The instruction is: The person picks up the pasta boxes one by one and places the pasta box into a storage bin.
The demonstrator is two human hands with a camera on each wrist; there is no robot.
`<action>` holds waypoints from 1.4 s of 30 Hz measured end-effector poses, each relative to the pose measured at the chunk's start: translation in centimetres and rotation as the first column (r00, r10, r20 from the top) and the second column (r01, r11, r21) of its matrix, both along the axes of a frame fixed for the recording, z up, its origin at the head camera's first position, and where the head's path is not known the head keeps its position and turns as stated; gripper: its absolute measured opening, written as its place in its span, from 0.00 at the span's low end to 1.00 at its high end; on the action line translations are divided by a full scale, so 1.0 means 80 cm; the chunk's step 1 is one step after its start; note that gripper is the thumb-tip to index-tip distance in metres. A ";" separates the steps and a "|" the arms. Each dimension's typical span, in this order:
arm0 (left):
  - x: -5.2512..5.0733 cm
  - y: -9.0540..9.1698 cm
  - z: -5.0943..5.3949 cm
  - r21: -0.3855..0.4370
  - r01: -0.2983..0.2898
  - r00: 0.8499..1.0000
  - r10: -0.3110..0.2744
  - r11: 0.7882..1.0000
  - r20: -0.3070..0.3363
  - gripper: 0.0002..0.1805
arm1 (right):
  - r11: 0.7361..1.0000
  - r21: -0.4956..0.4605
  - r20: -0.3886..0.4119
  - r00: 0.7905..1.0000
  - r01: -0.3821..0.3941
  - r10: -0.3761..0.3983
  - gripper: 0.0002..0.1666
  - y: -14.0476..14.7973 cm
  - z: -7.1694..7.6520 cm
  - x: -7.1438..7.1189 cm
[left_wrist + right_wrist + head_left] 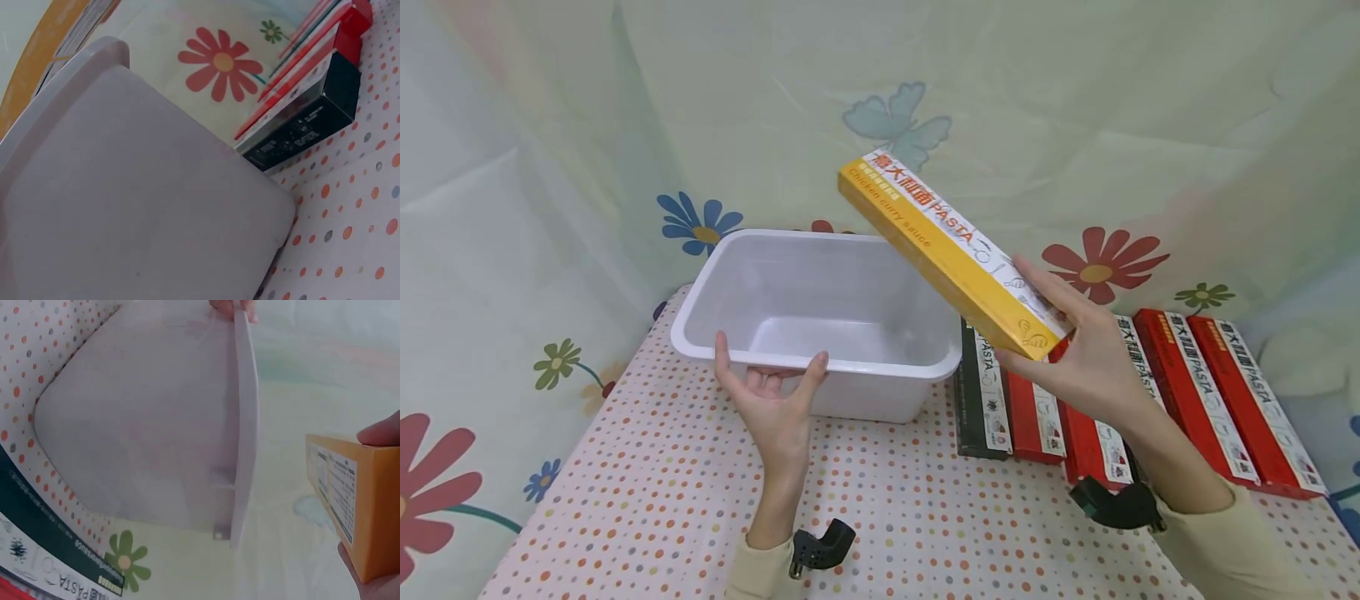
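Observation:
In the head view the right hand (1090, 358) grips the lower right end of a yellow pasta box (955, 254), held tilted in the air with its far end over the white tub (846, 367). The same yellow box (369, 506) is at the right of the right wrist view, thumb on one side and fingers on the other. My left hand (775, 400) holds the tub's near rim, thumb and a finger over the edge and other fingers beneath it. Inside the tub, the visible floor is bare.
Right of the tub, a dark green pasta box (981, 396) and several red ones, including one at the far right (1258, 404), lie in a row on the dotted tablecloth (925, 508). A flowered curtain (760, 108) hangs behind.

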State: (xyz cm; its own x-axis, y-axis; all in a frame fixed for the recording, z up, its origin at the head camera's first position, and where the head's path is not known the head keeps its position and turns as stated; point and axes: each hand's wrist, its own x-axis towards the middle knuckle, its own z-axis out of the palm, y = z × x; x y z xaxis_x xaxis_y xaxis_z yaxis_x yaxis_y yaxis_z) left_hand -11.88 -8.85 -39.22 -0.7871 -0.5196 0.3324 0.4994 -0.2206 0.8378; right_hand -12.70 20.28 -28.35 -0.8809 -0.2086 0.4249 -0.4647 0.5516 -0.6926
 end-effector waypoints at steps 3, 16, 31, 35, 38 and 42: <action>-0.001 -0.002 -0.001 -0.003 -0.008 1.000 0.008 1.000 -0.001 0.67 | 0.992 0.064 0.036 0.994 -0.108 0.105 0.57 -0.019 0.012 -0.023; 0.000 0.001 -0.002 -0.009 -0.014 0.999 0.014 1.000 0.040 0.67 | 0.875 0.171 0.371 0.852 -0.453 0.369 0.50 -0.072 0.010 -0.096; -0.001 0.003 -0.002 0.012 0.009 1.000 -0.009 1.000 0.013 0.67 | 0.751 0.216 0.515 0.727 -0.624 0.455 0.48 -0.124 -0.017 -0.148; -0.001 0.004 -0.001 0.008 0.005 1.000 -0.005 1.000 0.008 0.67 | 0.733 0.232 0.521 0.718 -0.640 0.462 0.48 -0.133 -0.021 -0.153; -0.002 0.004 -0.001 0.002 0.004 1.000 -0.004 1.000 0.007 0.67 | 0.733 0.228 0.529 0.714 -0.640 0.459 0.49 -0.138 -0.022 -0.158; -0.002 0.002 0.000 0.008 0.007 1.000 -0.007 1.000 0.005 0.66 | 0.714 0.249 0.523 0.711 -0.655 0.470 0.50 -0.143 -0.022 -0.163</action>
State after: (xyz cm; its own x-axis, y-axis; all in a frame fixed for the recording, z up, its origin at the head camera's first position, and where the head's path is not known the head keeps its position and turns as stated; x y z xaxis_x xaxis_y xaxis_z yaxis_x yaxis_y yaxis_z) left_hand -12.05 -8.65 -39.18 -0.7923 -0.5166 0.3247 0.4939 -0.2307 0.8384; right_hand -25.73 8.84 -30.09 -0.5986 -0.7835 -0.1667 -0.5140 0.5352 -0.6703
